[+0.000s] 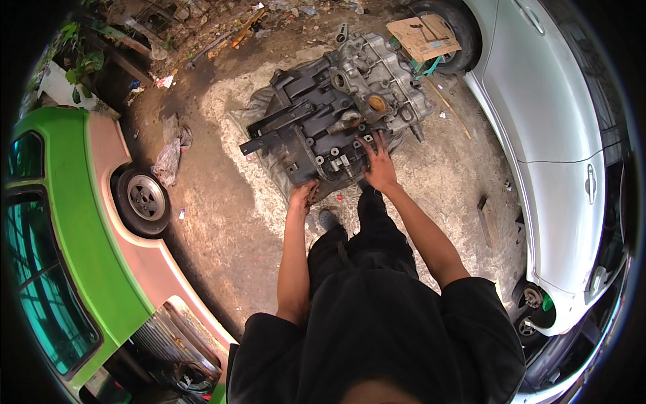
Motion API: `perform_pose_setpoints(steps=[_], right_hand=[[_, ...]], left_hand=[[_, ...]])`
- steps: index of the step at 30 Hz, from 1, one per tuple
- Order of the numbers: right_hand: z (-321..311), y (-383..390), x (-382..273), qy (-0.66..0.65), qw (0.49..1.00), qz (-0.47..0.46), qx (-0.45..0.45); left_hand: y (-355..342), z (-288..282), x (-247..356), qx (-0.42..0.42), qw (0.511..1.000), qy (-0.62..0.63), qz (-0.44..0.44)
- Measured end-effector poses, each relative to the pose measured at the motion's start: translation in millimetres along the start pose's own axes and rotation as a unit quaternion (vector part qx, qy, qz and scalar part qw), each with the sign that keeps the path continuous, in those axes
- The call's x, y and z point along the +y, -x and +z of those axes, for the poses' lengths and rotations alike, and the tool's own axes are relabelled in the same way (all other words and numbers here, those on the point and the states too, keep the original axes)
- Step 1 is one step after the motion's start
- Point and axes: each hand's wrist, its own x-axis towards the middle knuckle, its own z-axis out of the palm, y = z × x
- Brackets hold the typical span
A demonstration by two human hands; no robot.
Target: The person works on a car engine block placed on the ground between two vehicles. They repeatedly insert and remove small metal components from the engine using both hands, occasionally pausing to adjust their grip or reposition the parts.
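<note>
A large engine (316, 124) lies on the ground in front of me, dark metal on its left and bare silver metal on its right. A crumpled grey sheet (256, 108) shows beneath its left side. At the near left corner of the engine, my left hand (304, 195) has its fingers bent round the lower edge. My right hand (381, 165) rests on the near side with fingers spread, close to several round bolt bosses. Toward the silver end is a round orange-brown opening (377, 104). What lies under my left fingers is hidden.
A green and pink vehicle (87, 202) stands to the left, a silver car (545, 121) to the right. Cardboard (424, 37) leans by the silver car's wheel (457, 34). A wood block (486, 222) lies at right; a crumpled rag (168, 155) lies at left. Debris litters the far ground.
</note>
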Motion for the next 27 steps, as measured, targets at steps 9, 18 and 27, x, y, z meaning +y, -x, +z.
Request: perform_pose_setpoints(steps=[9,18,27], right_hand=[[-0.6,-0.3,-1.4,-0.007,1.0,-0.004,0.002],[1.0,-1.5,-0.8,-0.007,1.0,-0.005,0.006],[0.8,-0.8,-1.1,-0.004,1.0,0.003,-0.005]], left_hand=[[-1.4,-4.6,10.0,-0.045,0.998,-0.035,0.005],[-3.6,0.2,9.4,-0.024,0.999,-0.001,-0.023],[-0.6,-3.4,17.0,-0.066,0.997,-0.03,-0.006]])
